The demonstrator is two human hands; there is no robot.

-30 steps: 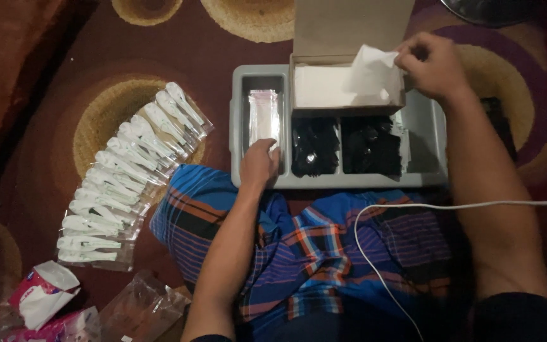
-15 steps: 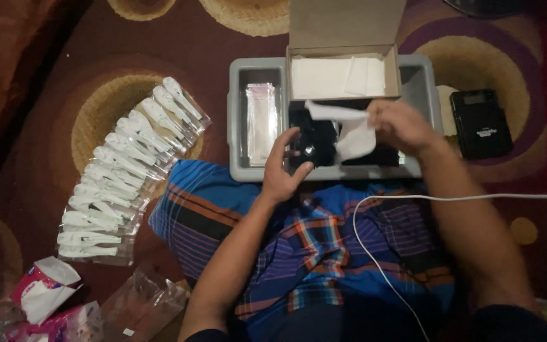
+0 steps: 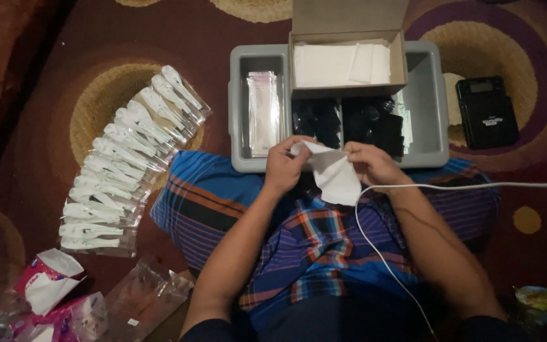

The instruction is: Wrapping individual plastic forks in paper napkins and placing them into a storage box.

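A white sheet of paper (image 3: 335, 172) hangs between both hands over my lap, just in front of the grey tray (image 3: 427, 101). My left hand (image 3: 285, 166) pinches its left upper corner and my right hand (image 3: 371, 164) grips its right edge. In the tray stand an open cardboard box (image 3: 348, 58) with more white sheets, two stacks of black items (image 3: 348, 121) and a pile of clear sleeves (image 3: 263, 113).
A fanned row of several clear bags with white parts (image 3: 125, 161) lies on the patterned carpet at left. A black device (image 3: 487, 112) sits right of the tray. A white cable (image 3: 470, 186) crosses my right arm. Tissue pack (image 3: 47, 280) and loose plastic bags (image 3: 142, 295) lie bottom left.
My right hand took a white sheet from the box and brought it down to my lap. My left hand left the sleeves and now holds the sheet's other side.
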